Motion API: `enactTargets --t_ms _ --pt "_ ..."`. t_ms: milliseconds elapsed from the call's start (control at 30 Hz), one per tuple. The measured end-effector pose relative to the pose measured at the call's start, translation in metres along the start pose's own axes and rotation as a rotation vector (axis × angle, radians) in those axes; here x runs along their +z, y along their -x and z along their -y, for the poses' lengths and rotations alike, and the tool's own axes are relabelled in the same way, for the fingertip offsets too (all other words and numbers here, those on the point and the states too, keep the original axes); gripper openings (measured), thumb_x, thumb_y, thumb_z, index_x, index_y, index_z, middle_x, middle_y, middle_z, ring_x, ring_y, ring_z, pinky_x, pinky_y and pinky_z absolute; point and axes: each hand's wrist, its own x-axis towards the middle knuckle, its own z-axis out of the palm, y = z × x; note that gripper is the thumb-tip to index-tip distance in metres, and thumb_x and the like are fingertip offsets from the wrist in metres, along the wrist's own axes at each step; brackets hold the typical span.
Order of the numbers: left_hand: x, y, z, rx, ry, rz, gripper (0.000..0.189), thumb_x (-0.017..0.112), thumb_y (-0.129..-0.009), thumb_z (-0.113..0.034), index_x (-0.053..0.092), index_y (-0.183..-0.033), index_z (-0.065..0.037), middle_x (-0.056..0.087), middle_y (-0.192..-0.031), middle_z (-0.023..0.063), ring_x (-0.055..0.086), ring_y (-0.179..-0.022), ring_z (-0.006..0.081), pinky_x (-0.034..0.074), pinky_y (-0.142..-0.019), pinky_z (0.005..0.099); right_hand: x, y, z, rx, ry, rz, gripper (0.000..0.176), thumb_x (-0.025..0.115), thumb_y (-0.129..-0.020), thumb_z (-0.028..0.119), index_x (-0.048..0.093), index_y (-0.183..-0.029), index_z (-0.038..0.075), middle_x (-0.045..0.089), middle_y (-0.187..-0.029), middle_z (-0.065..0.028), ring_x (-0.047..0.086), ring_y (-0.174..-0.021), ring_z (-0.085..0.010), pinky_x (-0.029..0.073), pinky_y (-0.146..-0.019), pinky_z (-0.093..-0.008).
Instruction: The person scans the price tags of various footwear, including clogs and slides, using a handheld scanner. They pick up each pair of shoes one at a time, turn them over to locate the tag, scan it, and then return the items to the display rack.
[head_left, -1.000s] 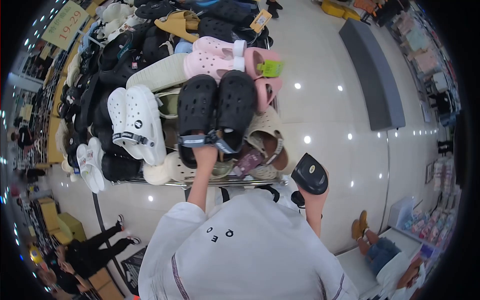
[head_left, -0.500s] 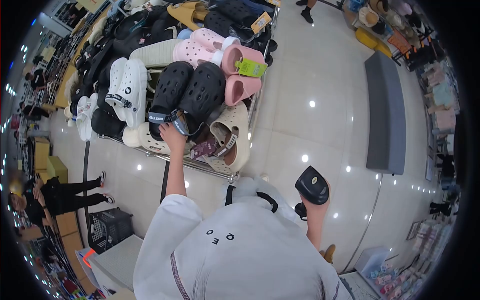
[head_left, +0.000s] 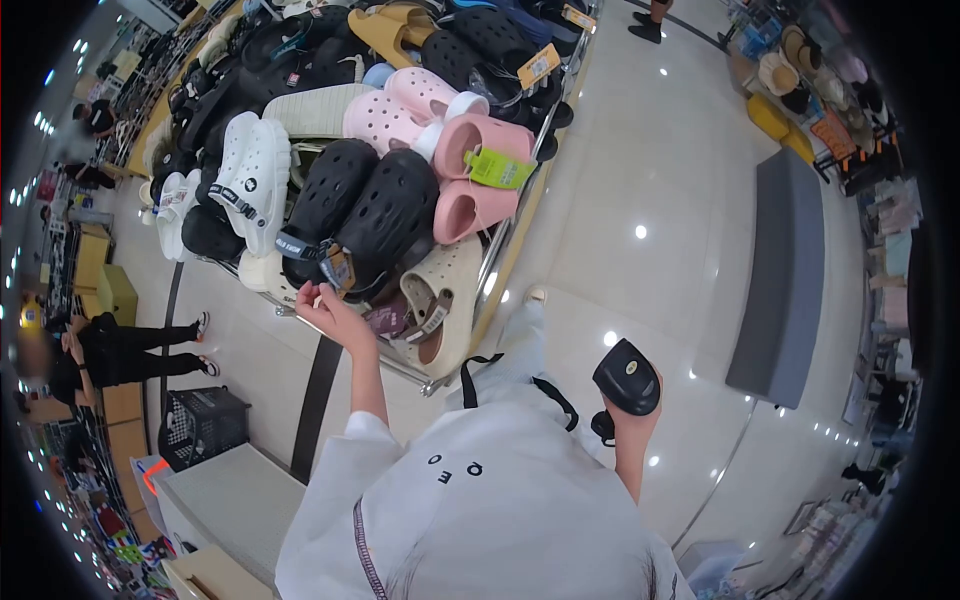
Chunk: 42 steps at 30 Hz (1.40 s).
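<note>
On the rack [head_left: 497,255] at 11 o'clock lie the black clogs [head_left: 365,215], and the right hand [head_left: 628,428] at 4 o'clock is closed around the scanner [head_left: 627,377], well apart from the tag [head_left: 337,268] that the left hand [head_left: 335,318] reaches with curled fingers, pinching or not I cannot tell, so the scan seems not yet done.

The white shirt [head_left: 480,500] carried three black letters, seen from above as Q, E and O. The heel straps on the black clogs [head_left: 365,215] bore white lettering, possibly a brand name, too small to read. Print on the green tag [head_left: 497,168] of the pink clogs [head_left: 462,140], on the yellow tags [head_left: 537,66] and on the scanner [head_left: 627,377] was illegible.
</note>
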Motion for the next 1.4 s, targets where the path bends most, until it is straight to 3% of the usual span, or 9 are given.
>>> enactTargets --t_ms 267,400,533,600,733,767,833,933,1400 --pt "0.105 0.067 -0.072 -0.172 0.232 0.613 0.018 0.05 -0.085 -0.011 0.042 -0.1 -0.003 0.047 -0.089 0.0049 0.046 -0.082 0.0102 0.039 -0.07 0.0227 0.013 -0.141 0.025 -0.115 0.073 0.139 0.062 0.074 -0.056 0.001 0.046 -0.111 0.003 0.053 -0.103 -0.0085 0.053 -0.095 -0.018 0.041 -0.084 -0.0284" --pt "0.145 0.108 -0.06 -0.929 0.335 0.825 0.019 0.052 -0.084 -0.015 0.04 -0.093 -0.003 0.05 -0.085 0.0064 0.05 -0.077 0.0116 0.042 -0.063 0.027 0.017 -0.205 0.056 -0.245 0.066 0.198 0.064 0.073 -0.055 0.001 0.045 -0.112 0.003 0.053 -0.103 -0.0078 0.053 -0.096 -0.0181 0.04 -0.085 -0.0285" --pt "0.158 0.138 -0.042 -0.938 0.102 0.715 0.022 0.054 -0.083 -0.019 0.041 -0.091 -0.002 0.05 -0.084 0.0083 0.051 -0.078 0.0146 0.042 -0.065 0.0274 0.029 -0.245 0.061 -0.212 -0.003 0.253 0.064 0.072 -0.055 0.0 0.045 -0.113 0.003 0.053 -0.103 -0.0074 0.053 -0.096 -0.0177 0.04 -0.086 -0.0281" --pt "0.158 0.141 -0.044 -0.275 -0.074 0.655 0.026 0.054 -0.082 -0.022 0.042 -0.089 -0.001 0.049 -0.082 0.009 0.051 -0.078 0.0185 0.042 -0.067 0.0285 0.036 -0.262 0.057 -0.187 -0.037 0.316 0.064 0.072 -0.055 0.0 0.045 -0.113 0.003 0.053 -0.103 -0.0074 0.053 -0.096 -0.0176 0.04 -0.086 -0.0279" --pt "0.164 0.141 -0.052 -0.169 -0.323 0.907 0.028 0.053 -0.083 -0.022 0.046 -0.099 0.0 0.053 -0.094 0.0104 0.053 -0.084 0.0199 0.042 -0.071 0.0289 0.049 -0.288 0.059 -0.189 -0.048 0.508 0.064 0.072 -0.054 -0.002 0.045 -0.113 0.003 0.054 -0.104 -0.0076 0.052 -0.096 -0.0174 0.039 -0.086 -0.0274" --pt "0.17 0.146 -0.046 -0.184 -0.336 0.884 0.028 0.053 -0.083 -0.022 0.046 -0.099 0.0 0.053 -0.094 0.0104 0.053 -0.084 0.0199 0.042 -0.071 0.0289 0.052 -0.295 0.063 -0.237 -0.026 0.556 0.065 0.071 -0.054 -0.003 0.045 -0.113 0.003 0.054 -0.104 -0.0077 0.052 -0.096 -0.0174 0.039 -0.087 -0.0273" --pt "0.188 0.164 -0.034 -0.954 0.295 0.831 0.029 0.051 -0.086 -0.021 0.044 -0.108 -0.005 0.054 -0.101 0.0061 0.054 -0.088 0.0184 0.042 -0.077 0.0311 0.056 -0.312 0.071 -0.282 -0.04 0.634 0.065 0.071 -0.054 -0.004 0.045 -0.113 0.003 0.054 -0.104 -0.0077 0.052 -0.097 -0.0174 0.039 -0.087 -0.0274" --pt "0.224 0.179 -0.028 -1.081 0.623 0.501 0.027 0.05 -0.087 -0.022 0.043 -0.108 -0.007 0.053 -0.104 0.0049 0.054 -0.088 0.0176 0.042 -0.078 0.0304 0.058 -0.339 0.077 -0.325 -0.049 0.73 0.065 0.071 -0.053 -0.006 0.045 -0.112 0.003 0.053 -0.105 -0.0074 0.052 -0.097 -0.0174 0.039 -0.087 -0.0276" --pt "0.337 0.182 -0.012 -0.817 0.763 -0.521 0.029 0.057 -0.082 -0.021 0.035 -0.1 -0.014 0.046 -0.079 -0.0007 0.045 -0.062 0.008 0.039 -0.051 0.0246 0.042 -0.463 0.072 -0.454 -0.007 0.89 0.067 0.072 -0.053 -0.004 0.043 -0.113 0.003 0.052 -0.104 -0.0077 0.052 -0.098 -0.0182 0.039 -0.088 -0.0283"
